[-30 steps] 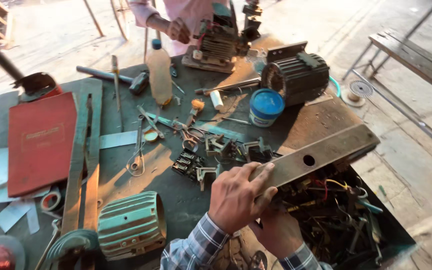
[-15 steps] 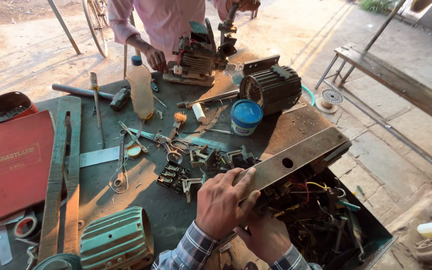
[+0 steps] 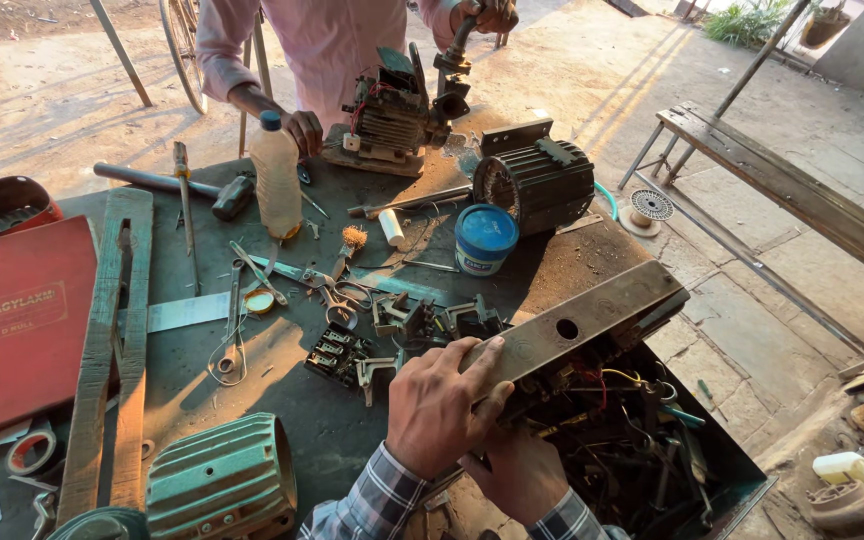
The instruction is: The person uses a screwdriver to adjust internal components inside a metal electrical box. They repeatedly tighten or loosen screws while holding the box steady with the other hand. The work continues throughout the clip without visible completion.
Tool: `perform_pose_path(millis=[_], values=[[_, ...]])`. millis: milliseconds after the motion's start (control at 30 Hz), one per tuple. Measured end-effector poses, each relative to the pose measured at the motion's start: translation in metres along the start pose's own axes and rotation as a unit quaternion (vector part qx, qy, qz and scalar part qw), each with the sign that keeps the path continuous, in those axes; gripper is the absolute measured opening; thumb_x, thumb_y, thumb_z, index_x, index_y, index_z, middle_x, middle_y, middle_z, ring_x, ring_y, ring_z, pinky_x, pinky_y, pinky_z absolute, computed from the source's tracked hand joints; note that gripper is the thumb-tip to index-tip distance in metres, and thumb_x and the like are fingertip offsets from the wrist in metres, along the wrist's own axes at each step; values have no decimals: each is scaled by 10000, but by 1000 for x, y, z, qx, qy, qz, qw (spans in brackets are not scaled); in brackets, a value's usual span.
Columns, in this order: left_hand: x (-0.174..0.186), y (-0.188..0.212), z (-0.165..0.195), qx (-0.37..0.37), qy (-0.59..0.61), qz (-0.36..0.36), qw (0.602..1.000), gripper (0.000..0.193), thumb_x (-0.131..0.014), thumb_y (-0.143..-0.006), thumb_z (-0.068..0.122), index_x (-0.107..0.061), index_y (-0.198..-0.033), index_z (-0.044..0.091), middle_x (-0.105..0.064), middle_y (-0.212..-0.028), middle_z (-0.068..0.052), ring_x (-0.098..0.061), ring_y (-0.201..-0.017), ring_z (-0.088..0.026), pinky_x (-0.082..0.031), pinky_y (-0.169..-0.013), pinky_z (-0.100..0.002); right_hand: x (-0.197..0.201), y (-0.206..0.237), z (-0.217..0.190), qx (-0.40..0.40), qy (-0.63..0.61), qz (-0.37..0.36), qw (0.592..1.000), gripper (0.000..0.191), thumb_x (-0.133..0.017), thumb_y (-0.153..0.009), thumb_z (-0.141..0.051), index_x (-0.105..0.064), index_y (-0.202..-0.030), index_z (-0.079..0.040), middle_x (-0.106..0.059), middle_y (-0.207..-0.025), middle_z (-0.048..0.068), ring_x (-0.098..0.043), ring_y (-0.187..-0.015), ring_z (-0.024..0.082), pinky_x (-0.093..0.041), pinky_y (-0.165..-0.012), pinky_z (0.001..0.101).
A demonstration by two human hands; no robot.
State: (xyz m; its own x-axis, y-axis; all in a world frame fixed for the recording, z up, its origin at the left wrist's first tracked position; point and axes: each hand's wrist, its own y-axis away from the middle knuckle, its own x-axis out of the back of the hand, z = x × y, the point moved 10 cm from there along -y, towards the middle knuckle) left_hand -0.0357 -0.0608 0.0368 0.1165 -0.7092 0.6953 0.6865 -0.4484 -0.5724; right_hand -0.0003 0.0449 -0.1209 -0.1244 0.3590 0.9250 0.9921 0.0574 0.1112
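hands on the bar, bench is a mess

fingers (image 3: 480, 362) of the left hand (image 3: 439, 408) are wrapped over the near end of a flat metal bar (image 3: 577, 322), clamped on it from above, thumb side toward the bottom of the frame. right hand (image 3: 512, 472) sits just under it, mostly hidden, so can't tell if it's gripping anything or just tucked in there. both wrists come out of plaid cuffs at the bottom centre.

bar runs diagonally from centre frame up to the right, has a round hole about halfway along, and its far end hangs over an open box (image 3: 742, 480) full of tangled wires and junk at lower right.

just left of the hands there's a black terminal block (image 3: 334, 352) and some small switch parts on the green table (image 3: 282, 420). blue tin (image 3: 485, 238) sits above centre, dark finned motor (image 3: 537, 180) right behind it. plastic bottle (image 3: 277, 180) upper left of centre, red book (image 3: 17, 325) at far left, green finned housing (image 3: 220, 478) at bottom left.

another person in a pink shirt (image 3: 332, 40) stands at the top edge, hands on a stripped motor assembly (image 3: 392, 120).
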Motion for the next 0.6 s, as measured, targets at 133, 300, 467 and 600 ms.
perform_pose_path(millis=[133, 300, 467, 600], values=[[3, -1, 2, -7, -7, 9, 1000, 505, -715, -904, 418, -717, -1300, 106, -724, -1172, -147, -707, -889, -269, -546, -723, -417, -5, -2, 5, -22, 11, -19, 1000, 425, -717, -880, -436, -620, -1131, -108, -751, -842, 79, -736, -754, 321, -603, -656, 469], [2, -1, 3, -8, -6, 6, 1000, 501, -718, -902, 422, -719, -1292, 108, -730, -1173, -142, -708, -884, -268, -547, -720, -414, -8, -3, 7, -29, 22, -10, 999, 496, -717, -878, -469, -602, -1192, -104, -738, -855, 105, -730, -760, 344, -602, -663, 492], [3, 1, 3, -9, -2, 11, 1000, 502, -712, -908, 427, -719, -1299, 112, -731, -1183, -143, -711, -892, -264, -548, -736, -414, -12, -1, 8, -25, 23, -9, 999, 503, -717, -872, -466, -600, -1196, -100, -753, -876, 113, -729, -795, 352, -599, -692, 495], [1, 1, 2, -14, -6, 3, 1000, 526, -710, -907, 440, -710, -1308, 99, -731, -1184, -153, -710, -890, -268, -548, -731, -413, -9, -2, 7, -22, 26, -1, 999, 510, -729, -867, -463, -604, -1203, -101, -754, -865, 122, -733, -777, 353, -598, -697, 487]])
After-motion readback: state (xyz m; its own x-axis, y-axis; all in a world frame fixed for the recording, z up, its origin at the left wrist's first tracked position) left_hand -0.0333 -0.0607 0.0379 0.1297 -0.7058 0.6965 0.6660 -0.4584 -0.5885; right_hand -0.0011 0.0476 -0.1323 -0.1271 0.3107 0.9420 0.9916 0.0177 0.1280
